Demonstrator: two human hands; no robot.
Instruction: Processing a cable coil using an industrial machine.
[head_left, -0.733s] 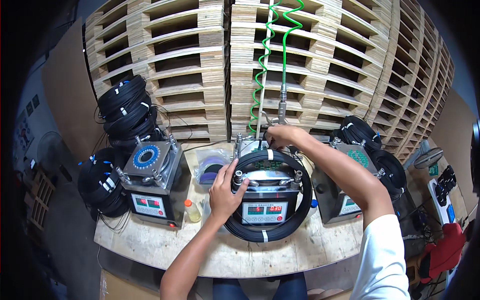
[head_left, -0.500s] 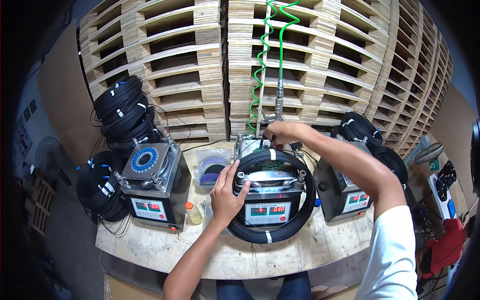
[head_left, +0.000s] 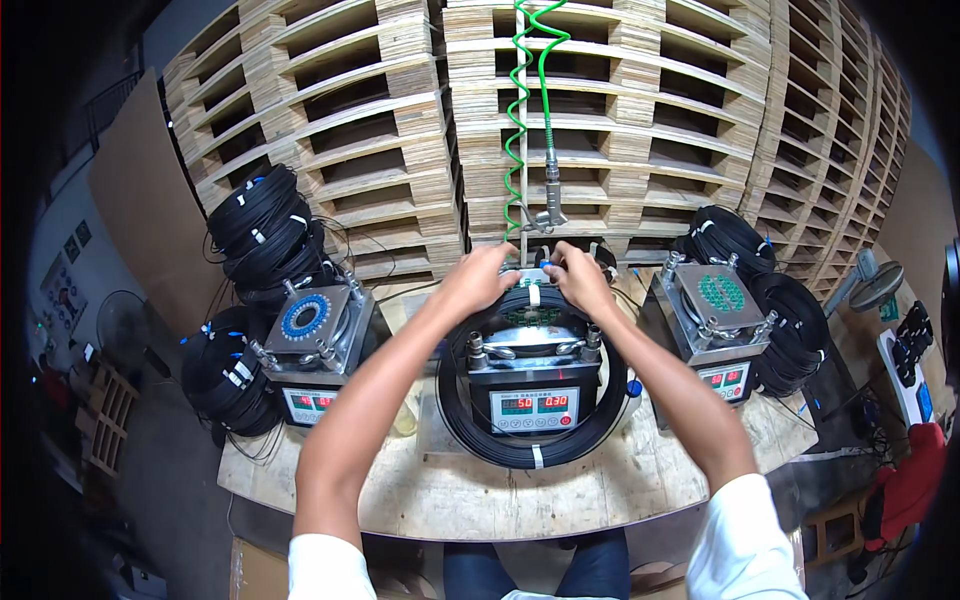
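A coil of black cable (head_left: 580,450), tied with white bands, hangs around the middle polishing-type machine (head_left: 535,370) with its red-digit panel. Both hands are at the rear of this machine, above the top of the coil. My left hand (head_left: 482,278) is closed, its fingertips bent down beside the machine's rear edge; what they hold is hidden. Close to it, my right hand (head_left: 582,280) pinches at a small blue piece (head_left: 546,265). The machine's top plate is partly covered by the coil and the hands. Metal clamp posts (head_left: 476,352) stand at its front corners.
Similar machines stand at left (head_left: 318,335) and right (head_left: 715,310), beside heaps of black cable coils (head_left: 262,225). An air gun (head_left: 550,200) hangs on a green spiral hose behind the hands. Stacked wooden pallets (head_left: 350,130) wall off the back. A fan (head_left: 875,285) stands right.
My left hand has left the front clamp post and reached to the machine's rear beside my right hand. My right hand has shifted slightly. The view has moved a little, and the left forearm now covers the bottle.
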